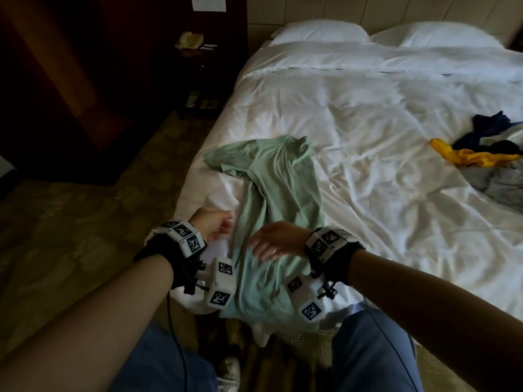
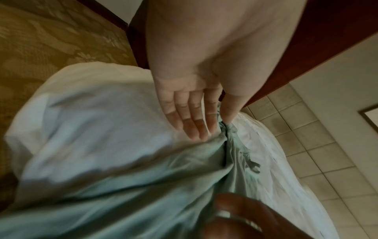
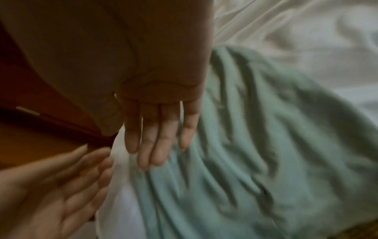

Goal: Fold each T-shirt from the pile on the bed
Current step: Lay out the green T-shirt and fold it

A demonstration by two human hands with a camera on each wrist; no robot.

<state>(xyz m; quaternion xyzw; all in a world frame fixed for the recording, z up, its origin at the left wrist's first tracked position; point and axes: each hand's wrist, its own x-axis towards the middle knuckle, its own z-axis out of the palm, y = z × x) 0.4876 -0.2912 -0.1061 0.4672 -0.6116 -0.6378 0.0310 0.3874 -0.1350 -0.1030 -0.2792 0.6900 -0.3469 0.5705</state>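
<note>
Your left hand (image 1: 215, 223) and right hand (image 1: 273, 240) are both flat and released over the green T-shirt (image 1: 278, 199), which lies bunched lengthwise at the bed (image 1: 368, 137) corner. Its hem hangs off; a sideways sweep could drag it floorward.

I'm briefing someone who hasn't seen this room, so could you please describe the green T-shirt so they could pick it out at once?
Start at the white bed and go to its near left corner, by the carpet. The green T-shirt lies stretched out there alone, bunched lengthwise, its hem hanging over the bed's edge. Unlike the heap of blue, yellow and grey clothes at the far right, it is pale mint.
</note>
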